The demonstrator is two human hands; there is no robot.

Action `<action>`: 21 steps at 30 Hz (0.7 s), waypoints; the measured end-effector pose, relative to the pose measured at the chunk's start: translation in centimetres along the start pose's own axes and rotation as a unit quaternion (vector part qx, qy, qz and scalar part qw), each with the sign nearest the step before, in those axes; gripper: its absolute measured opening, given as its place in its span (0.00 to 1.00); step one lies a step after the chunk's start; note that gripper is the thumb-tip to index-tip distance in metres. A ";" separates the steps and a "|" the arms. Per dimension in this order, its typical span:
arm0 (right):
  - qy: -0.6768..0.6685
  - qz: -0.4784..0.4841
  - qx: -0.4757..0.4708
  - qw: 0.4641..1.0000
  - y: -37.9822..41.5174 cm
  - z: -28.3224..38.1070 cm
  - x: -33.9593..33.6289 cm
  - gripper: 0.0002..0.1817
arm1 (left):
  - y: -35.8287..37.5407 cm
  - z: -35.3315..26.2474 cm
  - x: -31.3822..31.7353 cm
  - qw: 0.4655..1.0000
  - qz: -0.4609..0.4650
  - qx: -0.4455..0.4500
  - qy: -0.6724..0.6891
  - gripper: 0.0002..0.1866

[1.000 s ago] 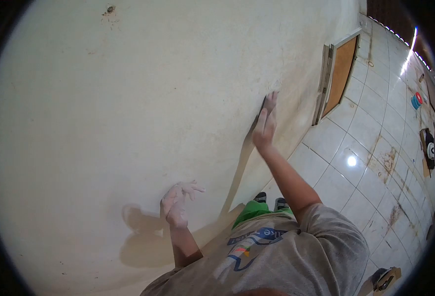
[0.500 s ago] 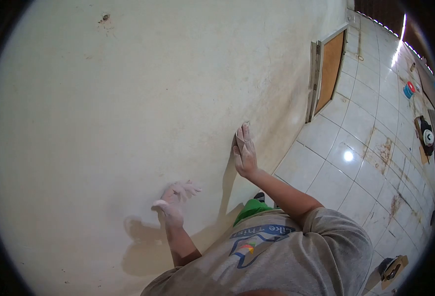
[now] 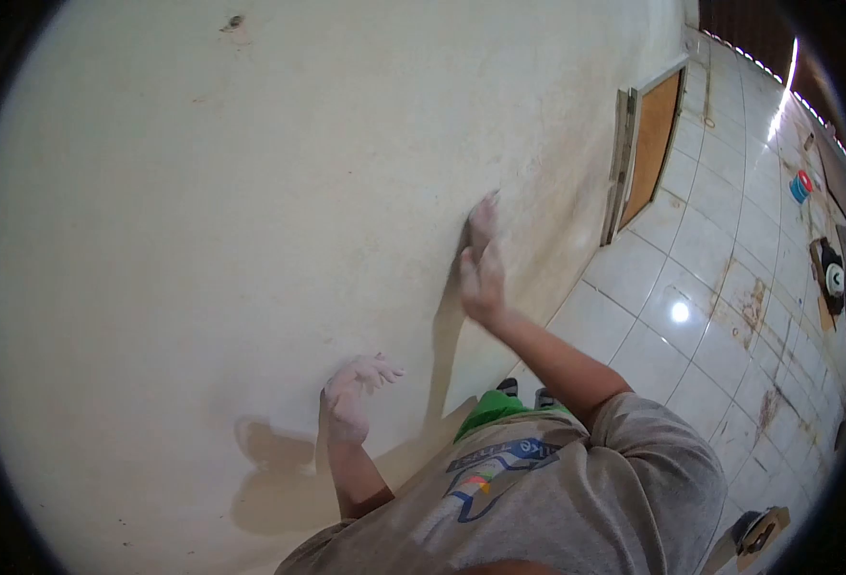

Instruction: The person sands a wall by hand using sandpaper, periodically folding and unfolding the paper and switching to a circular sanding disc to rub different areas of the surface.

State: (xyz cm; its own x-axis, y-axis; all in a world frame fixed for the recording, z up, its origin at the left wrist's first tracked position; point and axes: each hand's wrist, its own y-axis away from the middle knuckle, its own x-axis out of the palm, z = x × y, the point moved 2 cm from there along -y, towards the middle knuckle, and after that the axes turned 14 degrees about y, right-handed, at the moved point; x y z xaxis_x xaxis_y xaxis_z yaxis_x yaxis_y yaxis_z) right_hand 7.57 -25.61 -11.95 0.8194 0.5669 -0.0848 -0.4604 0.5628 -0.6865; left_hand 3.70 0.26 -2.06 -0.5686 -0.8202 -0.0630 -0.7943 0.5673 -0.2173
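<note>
A pale wall [image 3: 202, 230] fills most of the view, with my two dusty hands against or close to it. My left hand [image 3: 358, 388] is low on the left, coated in whitish powder, its fingers spread and nothing in them. Further up and to the right, my right hand [image 3: 483, 278] is smeared by motion at the wall. Its fingers are together over a small, thin, dusty piece that I cannot make out clearly. The wall near this hand is patchy and brownish.
A brown door panel in a frame [image 3: 651, 144] stands at the right end of the wall. White floor tiles [image 3: 701, 287] carry rusty stains. Further right lie a blue and red container [image 3: 800, 187], a dark item with a white disc [image 3: 833, 278] and a cardboard piece [image 3: 763, 532].
My right hand has moved up the wall, its fingertips reaching higher. My left hand has shifted slightly right, still spread. The whole view has shifted a little.
</note>
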 end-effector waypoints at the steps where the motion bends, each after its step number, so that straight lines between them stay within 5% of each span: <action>1: 0.007 0.026 -0.012 1.000 2.6 1.4 0.7 0.37 | 0.1 0.0 0.1 0.999 -0.010 -0.017 -0.030 0.30; 4: 0.032 0.097 -0.085 0.991 6.1 3.8 0.7 0.39 | 0.5 0.3 0.2 1.000 0.004 0.023 -0.003 0.13; 8: 0.115 0.170 -0.210 0.956 4.9 -1.7 -0.3 0.39 | 0.7 0.5 -0.3 0.999 0.008 0.002 -0.050 0.11; 10: 0.166 0.068 -0.153 0.972 2.4 -5.3 -1.3 0.37 | 0.8 0.3 0.2 0.998 -0.012 -0.027 -0.062 0.14; 12: -0.162 -0.070 0.058 0.983 -1.3 -7.8 -0.8 0.33 | 0.6 0.4 0.3 0.999 -0.012 -0.023 -0.046 0.13; 17: 0.062 -0.073 0.149 0.984 -5.5 -11.0 -3.5 0.31 | 0.5 -0.4 0.9 0.998 -0.013 -0.035 -0.050 0.12; 21: -0.096 -0.065 0.137 0.984 -1.1 -4.2 -1.6 0.32 | 0.2 -0.5 1.0 0.998 -0.017 -0.026 -0.053 0.13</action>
State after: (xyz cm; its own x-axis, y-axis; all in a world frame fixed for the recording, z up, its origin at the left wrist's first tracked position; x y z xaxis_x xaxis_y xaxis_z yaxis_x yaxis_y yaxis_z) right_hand 8.21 -29.67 -14.03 0.8100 0.5676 0.1477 -0.4521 0.7647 -0.4592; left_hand 2.84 -0.40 -1.64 -0.5182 -0.8403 -0.1595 -0.8237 0.5405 -0.1712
